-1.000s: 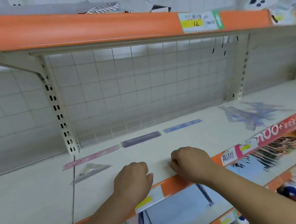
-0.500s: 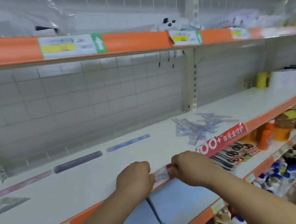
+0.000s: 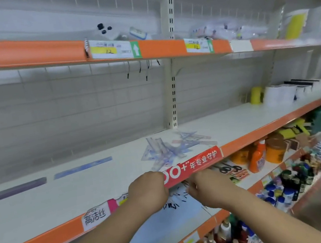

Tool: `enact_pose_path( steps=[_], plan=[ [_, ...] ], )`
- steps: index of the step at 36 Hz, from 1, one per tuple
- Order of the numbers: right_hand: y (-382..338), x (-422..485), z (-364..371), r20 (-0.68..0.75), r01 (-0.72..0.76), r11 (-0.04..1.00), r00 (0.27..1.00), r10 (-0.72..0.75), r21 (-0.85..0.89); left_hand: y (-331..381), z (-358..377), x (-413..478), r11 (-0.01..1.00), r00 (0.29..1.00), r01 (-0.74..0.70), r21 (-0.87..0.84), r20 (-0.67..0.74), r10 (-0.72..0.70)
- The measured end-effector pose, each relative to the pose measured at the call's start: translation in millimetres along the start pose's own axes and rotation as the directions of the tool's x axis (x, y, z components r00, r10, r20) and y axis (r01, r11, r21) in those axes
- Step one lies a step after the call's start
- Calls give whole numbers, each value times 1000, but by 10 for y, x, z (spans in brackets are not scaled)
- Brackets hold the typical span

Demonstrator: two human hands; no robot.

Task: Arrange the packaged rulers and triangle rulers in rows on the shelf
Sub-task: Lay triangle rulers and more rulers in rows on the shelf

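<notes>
Head view, as I get it from here: the left grip (image 3: 147, 192) and right grip (image 3: 206, 187), both bare hands, sit at the front lip of the shelf (image 3: 103, 189). The left one is curled over the left end of the red strip (image 3: 201, 161) on that lip. The right one is curled just under the strip's lower edge, thumb toward the left grip. The fingers are hidden behind the knuckles, so I cannot tell whether either grip pinches the strip or only lies against it. The two are near each other but apart.

The pile (image 3: 172, 150) of packaged rulers and triangle rulers lies loose and criss-crossed on the shelf, just behind the strip and beyond both grips. To its left I see a blue ruler (image 3: 83, 167) and a purple ruler (image 3: 13, 191) lying flat along the shelf, end to end with a gap between them. A white label (image 3: 94, 216) is on the lip, left of the left grip. An orange bottle (image 3: 257, 159) stands on the shelf below.
</notes>
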State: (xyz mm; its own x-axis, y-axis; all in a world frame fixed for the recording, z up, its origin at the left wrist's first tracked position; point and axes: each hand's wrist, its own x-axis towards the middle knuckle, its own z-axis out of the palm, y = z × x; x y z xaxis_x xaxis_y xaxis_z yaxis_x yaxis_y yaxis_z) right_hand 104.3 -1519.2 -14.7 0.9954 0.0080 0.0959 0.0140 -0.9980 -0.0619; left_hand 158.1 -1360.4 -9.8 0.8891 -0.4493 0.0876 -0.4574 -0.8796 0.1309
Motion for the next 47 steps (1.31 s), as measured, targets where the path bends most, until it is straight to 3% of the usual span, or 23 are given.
enact_pose_path(
  steps=[24, 32, 47],
  plan=[
    [1385, 1133, -79, -79, -128, 992, 989, 126, -19, 555, 119, 1927, 990, 989, -140, 11, -51, 140],
    [1633, 1477, 13, -41, -111, 994, 993, 111, 1, 546, 280, 2318, 995, 996, -94, 14, -8, 94],
    [2226, 2312, 190, 31, 122, 992, 992, -123, 24, 725, 498, 2719, 985, 987, 152, 79, 41, -156]
  ],
)
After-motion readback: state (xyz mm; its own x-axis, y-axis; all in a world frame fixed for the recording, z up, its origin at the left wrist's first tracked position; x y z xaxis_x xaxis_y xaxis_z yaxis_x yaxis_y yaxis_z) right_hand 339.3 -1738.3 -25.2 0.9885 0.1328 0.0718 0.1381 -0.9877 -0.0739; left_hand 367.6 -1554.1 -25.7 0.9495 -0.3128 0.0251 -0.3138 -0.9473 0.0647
